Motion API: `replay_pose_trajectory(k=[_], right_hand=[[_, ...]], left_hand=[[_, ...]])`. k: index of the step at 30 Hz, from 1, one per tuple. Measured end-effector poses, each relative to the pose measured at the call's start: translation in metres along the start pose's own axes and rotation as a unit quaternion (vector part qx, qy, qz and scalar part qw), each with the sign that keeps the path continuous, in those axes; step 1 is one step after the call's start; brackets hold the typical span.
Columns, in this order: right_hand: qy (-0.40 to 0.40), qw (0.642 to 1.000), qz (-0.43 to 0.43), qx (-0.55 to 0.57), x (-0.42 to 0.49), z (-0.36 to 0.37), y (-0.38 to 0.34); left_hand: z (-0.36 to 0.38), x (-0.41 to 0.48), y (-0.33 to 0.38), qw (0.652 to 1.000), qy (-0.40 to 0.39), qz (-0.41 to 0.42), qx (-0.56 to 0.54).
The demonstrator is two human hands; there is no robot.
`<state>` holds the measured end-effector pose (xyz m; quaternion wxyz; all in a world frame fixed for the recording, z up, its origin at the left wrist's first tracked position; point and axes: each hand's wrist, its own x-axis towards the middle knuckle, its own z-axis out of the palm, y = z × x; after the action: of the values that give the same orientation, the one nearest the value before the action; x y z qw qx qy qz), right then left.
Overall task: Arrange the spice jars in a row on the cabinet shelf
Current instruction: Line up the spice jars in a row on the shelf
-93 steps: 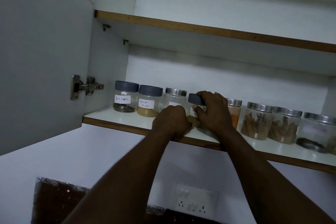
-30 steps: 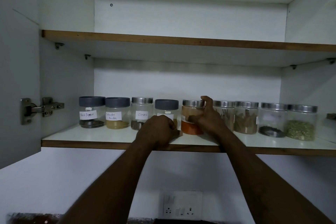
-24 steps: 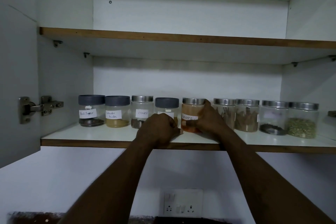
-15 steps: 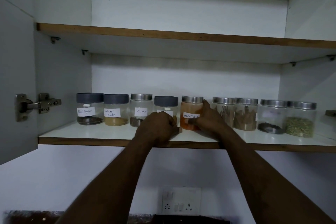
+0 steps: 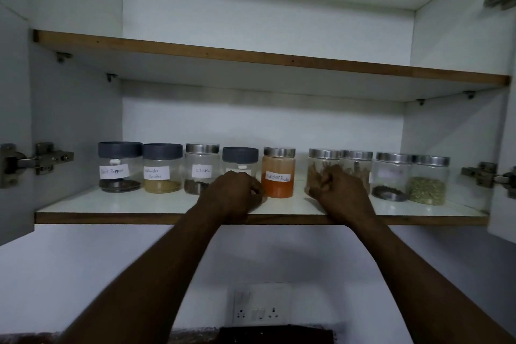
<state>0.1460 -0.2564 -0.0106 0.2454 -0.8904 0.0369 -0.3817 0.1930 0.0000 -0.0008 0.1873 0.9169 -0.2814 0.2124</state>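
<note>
Several clear spice jars stand in a row on the lower cabinet shelf (image 5: 111, 205). From the left come black pepper (image 5: 119, 167), coriander powder (image 5: 161, 169), cloves (image 5: 201, 169), a grey-lidded jar (image 5: 240, 158) and red chilli powder (image 5: 278, 174). My left hand (image 5: 236, 197) rests as a fist on the shelf, hiding the lower part of the grey-lidded jar. My right hand (image 5: 340, 194) curls its fingers around the front of a steel-lidded jar of brown sticks (image 5: 319, 166). A small gap separates that jar from the chilli jar.
Right of my right hand stand a second brown-stick jar (image 5: 358, 163), a jar with dark contents (image 5: 391, 179) and a jar of green seeds (image 5: 428, 181). An upper shelf (image 5: 251, 57) runs overhead. Door hinges (image 5: 39, 158) flank the opening. A wall socket (image 5: 261, 308) sits below.
My right hand let go of the red chilli powder jar, now label forward, and shifted right onto the brown-stick jar. My left fist has stayed put.
</note>
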Motion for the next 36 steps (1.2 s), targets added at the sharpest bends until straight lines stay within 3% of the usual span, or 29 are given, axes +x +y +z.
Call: replay_pose_trajectory(k=[4, 7, 11, 15, 19, 25, 28, 32, 36], right_hand=[[0.026, 0.996, 0.081, 0.029, 0.013, -0.017, 0.022], [0.026, 0.992, 0.099, 0.068, 0.02, -0.013, 0.02], [0.077, 0.994, 0.077, 0.027, 0.021, -0.004, 0.015], [0.127, 0.989, -0.002, -0.075, 0.026, -0.01, 0.01], [0.092, 0.984, -0.029, -0.152, 0.036, -0.012, 0.004], [0.095, 0.984, -0.046, -0.144, 0.04, 0.007, 0.006], [0.073, 0.993, -0.066, -0.069, 0.047, 0.008, 0.01], [-0.067, 0.978, -0.028, 0.196, 0.049, -0.003, 0.029], [-0.115, 0.956, 0.018, 0.271, 0.052, -0.006, 0.043]], left_hand=[[0.006, 0.008, 0.027, 0.998, -0.045, 0.041, 0.027], [0.023, 0.016, 0.065, 0.996, -0.016, 0.081, 0.016], [0.039, 0.029, 0.08, 0.995, 0.036, 0.089, 0.023], [0.043, 0.032, 0.077, 0.995, 0.044, 0.084, 0.016], [0.044, 0.032, 0.076, 0.996, 0.041, 0.085, 0.002], [0.042, 0.032, 0.073, 0.997, 0.035, 0.063, -0.018], [0.041, 0.032, 0.071, 0.998, 0.025, 0.055, -0.02], [0.04, 0.033, 0.071, 0.999, 0.011, 0.046, -0.022], [0.04, 0.031, 0.072, 0.999, 0.011, 0.033, -0.004]])
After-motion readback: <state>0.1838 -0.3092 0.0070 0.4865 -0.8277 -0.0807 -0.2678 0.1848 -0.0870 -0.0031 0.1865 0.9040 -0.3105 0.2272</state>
